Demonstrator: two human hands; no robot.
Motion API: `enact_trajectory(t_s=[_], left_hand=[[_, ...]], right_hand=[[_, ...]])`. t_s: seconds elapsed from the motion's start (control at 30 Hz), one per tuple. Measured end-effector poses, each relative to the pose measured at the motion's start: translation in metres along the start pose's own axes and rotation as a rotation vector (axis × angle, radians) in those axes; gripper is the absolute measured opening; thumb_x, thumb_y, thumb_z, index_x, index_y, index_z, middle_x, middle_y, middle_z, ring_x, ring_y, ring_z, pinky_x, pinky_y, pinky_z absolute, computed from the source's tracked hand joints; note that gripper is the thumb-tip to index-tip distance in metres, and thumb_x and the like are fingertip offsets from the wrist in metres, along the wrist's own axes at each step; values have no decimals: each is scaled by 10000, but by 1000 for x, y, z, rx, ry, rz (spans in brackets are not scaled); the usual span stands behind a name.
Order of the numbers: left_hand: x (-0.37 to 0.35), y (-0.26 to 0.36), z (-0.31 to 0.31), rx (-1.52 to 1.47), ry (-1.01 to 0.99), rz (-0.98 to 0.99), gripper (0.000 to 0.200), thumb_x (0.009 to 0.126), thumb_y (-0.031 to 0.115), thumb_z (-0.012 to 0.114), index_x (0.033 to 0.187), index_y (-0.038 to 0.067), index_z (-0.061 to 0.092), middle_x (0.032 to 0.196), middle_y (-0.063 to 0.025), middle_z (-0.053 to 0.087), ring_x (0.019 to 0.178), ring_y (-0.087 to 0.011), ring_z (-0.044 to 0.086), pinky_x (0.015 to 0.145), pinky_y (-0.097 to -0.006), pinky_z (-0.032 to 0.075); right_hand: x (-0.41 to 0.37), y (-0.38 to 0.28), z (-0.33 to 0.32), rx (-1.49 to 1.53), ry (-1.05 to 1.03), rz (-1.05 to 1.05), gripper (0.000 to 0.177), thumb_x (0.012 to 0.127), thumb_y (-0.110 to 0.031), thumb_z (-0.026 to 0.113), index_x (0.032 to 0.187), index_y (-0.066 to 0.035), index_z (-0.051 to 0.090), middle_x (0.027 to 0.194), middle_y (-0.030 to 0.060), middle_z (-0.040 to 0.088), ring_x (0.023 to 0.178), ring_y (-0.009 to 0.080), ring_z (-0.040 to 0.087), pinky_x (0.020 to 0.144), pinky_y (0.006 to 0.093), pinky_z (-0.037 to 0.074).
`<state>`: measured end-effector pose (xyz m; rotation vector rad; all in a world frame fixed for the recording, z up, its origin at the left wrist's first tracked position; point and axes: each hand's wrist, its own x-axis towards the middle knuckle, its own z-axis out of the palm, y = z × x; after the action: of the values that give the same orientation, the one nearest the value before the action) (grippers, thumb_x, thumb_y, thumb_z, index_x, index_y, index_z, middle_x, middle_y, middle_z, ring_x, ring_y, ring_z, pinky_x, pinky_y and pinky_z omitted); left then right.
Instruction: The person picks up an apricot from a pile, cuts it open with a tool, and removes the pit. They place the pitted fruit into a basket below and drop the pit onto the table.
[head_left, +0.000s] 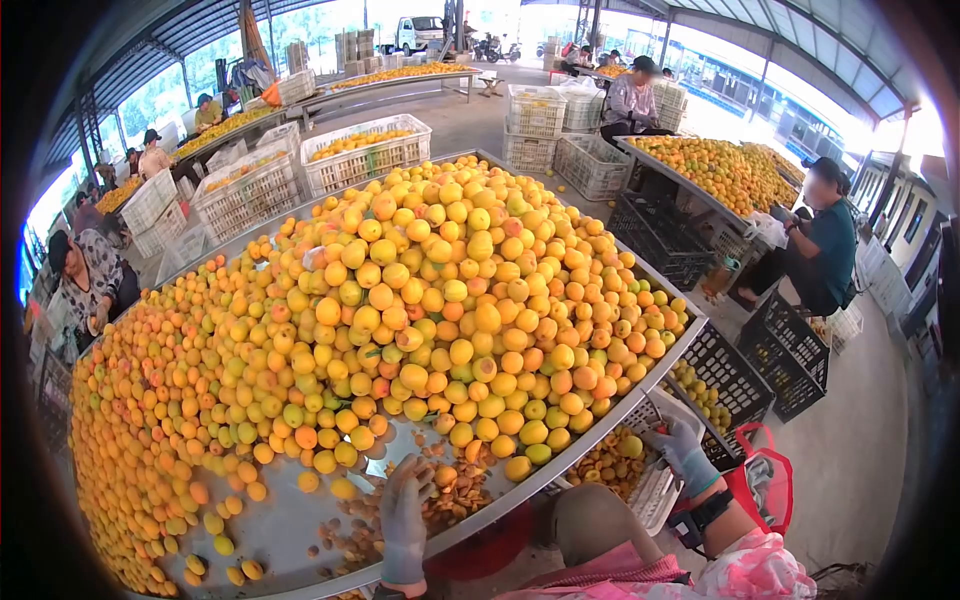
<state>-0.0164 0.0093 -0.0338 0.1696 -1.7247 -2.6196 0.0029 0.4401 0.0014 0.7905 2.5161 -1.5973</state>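
Note:
My left hand (405, 515), in a grey glove, is over the near edge of the metal sorting table. Its fingers are stretched upward, with nothing visible in them. Beside it lie split apricot pieces (462, 492) and scattered brown pits (350, 540). A large heap of whole apricots (420, 290) covers most of the table. My right hand (685, 455), also gloved, is at the right, its fingers apart and reaching over the side of a white basket (655, 500). That basket holds apricot halves (605, 465). I see nothing held in the right hand.
A black crate (725, 375) with greenish apricots stands at the table's right edge, and a red-handled bag (765, 480) beside my right arm. White crates (370, 160) stand behind the heap. Co-workers sit at the left (90, 275) and right (820, 240).

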Motion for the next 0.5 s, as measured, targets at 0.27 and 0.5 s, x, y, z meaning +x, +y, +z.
enact_trajectory(t_s=[0.27,0.5], left_hand=[[4,1,-8,-62,126,38,398,986,248,499,1309,16,492,1249,-128,567,1125,-234,572,966,-380,457],[7,9,-12,-228,187,51,418,974,264,533,1310,19,490,1225,-136,590,1128,-268,576,969,-392,436]], right_hand=[[-24,-92,44,244,-164,19,399,855,-116,663,1207,10,526,858,31,608,669,96,614,494,224,491],[-22,-145,129,266,-446,-129,412,871,-142,648,1227,19,518,912,35,620,693,99,611,569,230,504]])
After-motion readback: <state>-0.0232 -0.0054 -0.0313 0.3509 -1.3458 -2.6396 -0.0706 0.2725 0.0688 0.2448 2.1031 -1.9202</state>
